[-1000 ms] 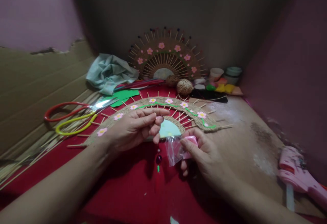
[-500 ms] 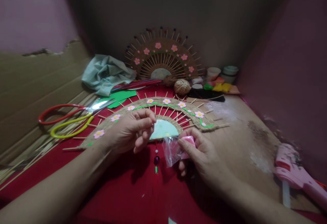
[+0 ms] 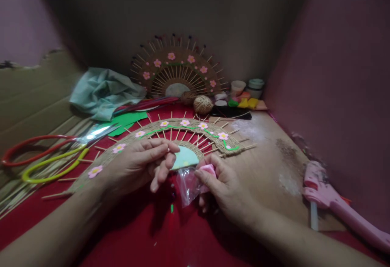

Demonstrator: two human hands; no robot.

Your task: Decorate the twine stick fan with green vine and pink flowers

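Note:
My right hand (image 3: 227, 181) is closed on a clear plastic bag (image 3: 188, 186) with a pink lump of what looks like modelling clay (image 3: 208, 172) in it. My left hand (image 3: 146, 159) is closed in a thumb-and-finger pinch; a tiny pale speck shows at the fingertips, too small to name. Both hands are over the front of a fan-shaped piece (image 3: 198, 125) of thin sticks woven with twine, lying flat. It bears pink flowers with yellow centres, a green wavy line and a pale blue half-disc (image 3: 187, 156). A beaded pendant (image 3: 172, 207) hangs from it, partly hidden.
Scissors (image 3: 55, 173) with red and yellow handles lie at left, near green sheets (image 3: 128, 121) and a crumpled cloth (image 3: 106, 90). A similar fan (image 3: 179, 62) stands against the back wall, beside a twine ball (image 3: 203, 104) and small cups (image 3: 238, 87). A pink glue gun (image 3: 329, 196) lies right.
The whole scene has shifted left in view as the camera turned right. Both hands keep their pinches, and the bag stays in my right hand.

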